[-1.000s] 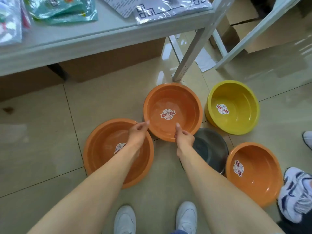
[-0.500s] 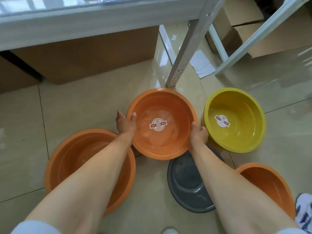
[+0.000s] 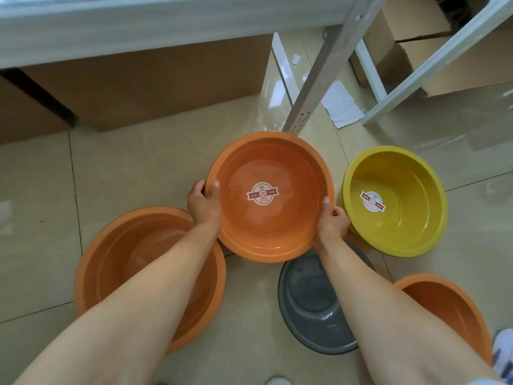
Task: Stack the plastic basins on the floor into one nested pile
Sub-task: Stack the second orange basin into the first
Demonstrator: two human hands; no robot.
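An orange basin [image 3: 270, 226] with a round sticker sits in the middle, held by its rim on both sides. My left hand [image 3: 204, 204] grips its left rim, thumb inside. My right hand [image 3: 331, 222] grips the right rim. A bigger orange basin [image 3: 111, 259] lies on the floor at the left under my left forearm. A yellow basin [image 3: 402, 218] stands to the right. A grey basin [image 3: 311, 307] lies below the held one, partly behind my right arm. Another orange basin [image 3: 449, 304] is at the lower right.
A grey metal shelf leg [image 3: 313, 87] meets the floor just behind the held basin. Cardboard boxes [image 3: 155, 81] stand under the shelf at the back. A white paper scrap [image 3: 341, 107] lies on the tiles. A sneaker [image 3: 503, 354] shows at the right edge.
My hands went from the near rim of the middle orange basin to its left and right sides and closed on it. The view has dipped closer to the floor.
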